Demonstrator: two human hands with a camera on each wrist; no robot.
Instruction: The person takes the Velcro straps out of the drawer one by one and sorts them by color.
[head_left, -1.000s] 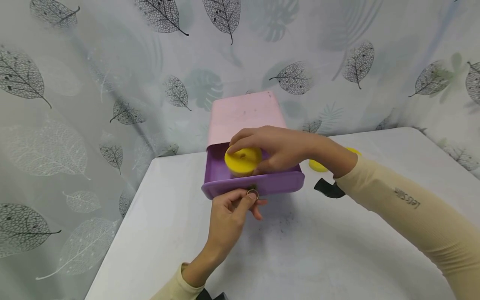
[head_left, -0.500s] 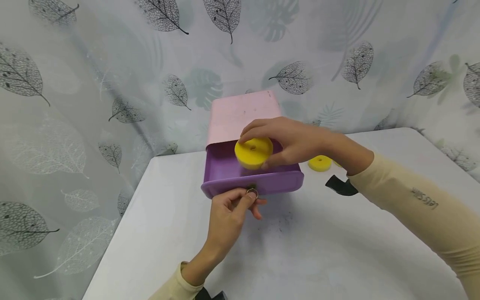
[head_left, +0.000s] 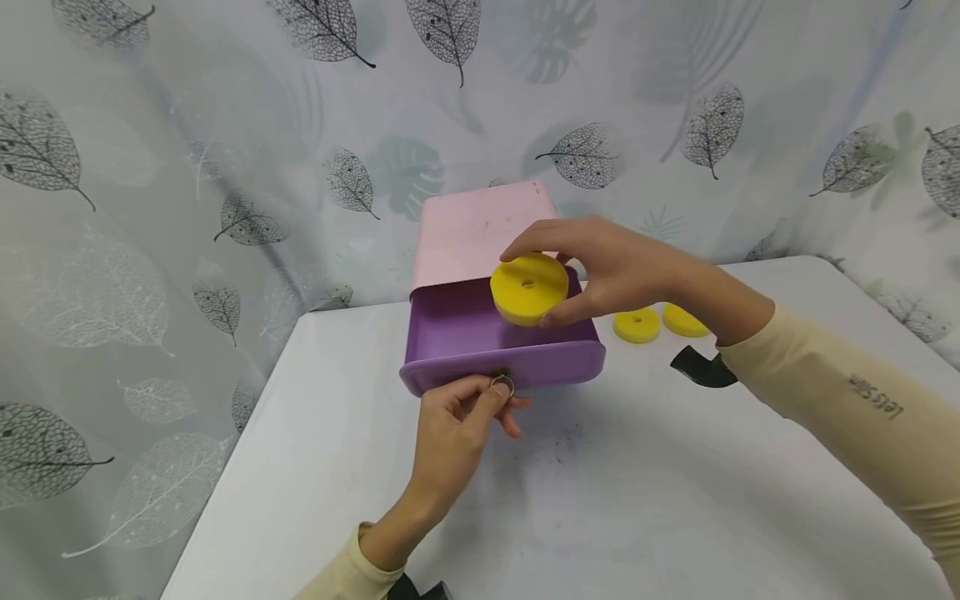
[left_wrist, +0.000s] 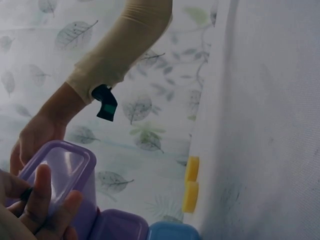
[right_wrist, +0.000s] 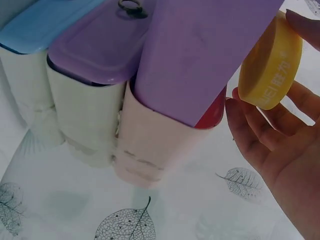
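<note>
In the head view, my left hand [head_left: 453, 433] pinches the small metal ring pull [head_left: 504, 378] on the front of a purple drawer [head_left: 551, 364]. That drawer is pulled part way out of its pink housing [head_left: 480, 237]. Above the drawer's right half, my right hand [head_left: 618, 262] holds a thick yellow disc [head_left: 517, 302] with a small centre hole, thumb on the near edge and fingers on the far edge. The right wrist view shows printed lettering on the rim of the disc [right_wrist: 274, 65], beside the purple drawer [right_wrist: 200, 55]. The visible drawer floor is bare.
Two similar yellow discs [head_left: 636, 327] lie on the white table [head_left: 637, 500] to the right of the housing. Below the pulled-out drawer are a shut purple drawer [left_wrist: 120, 226] and a blue one [left_wrist: 172, 232]. A leaf-print curtain [head_left: 300, 125] hangs behind.
My right hand has lifted the yellow disc from inside the drawer, moving up and to the right. My left hand has stayed on the ring pull, and the drawer remains pulled out.
</note>
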